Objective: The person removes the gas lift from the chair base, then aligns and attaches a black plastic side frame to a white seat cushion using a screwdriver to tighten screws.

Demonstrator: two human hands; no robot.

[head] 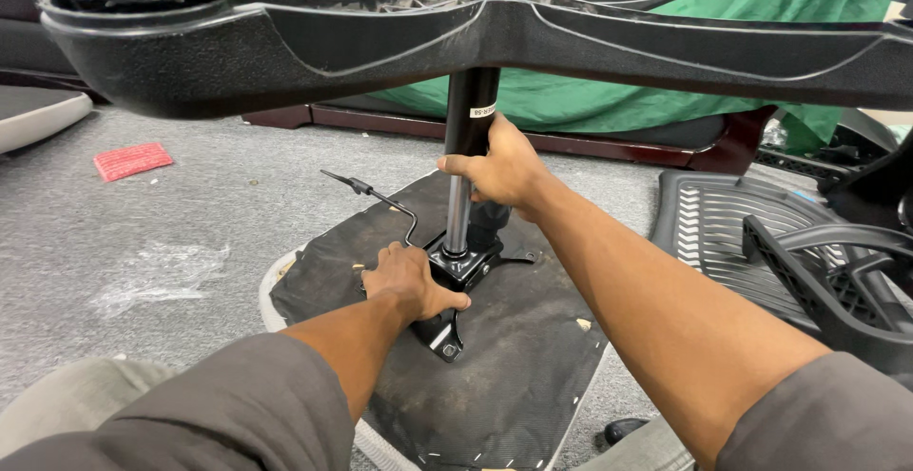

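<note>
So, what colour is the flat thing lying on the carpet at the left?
Red flat thing, head view.
</note>
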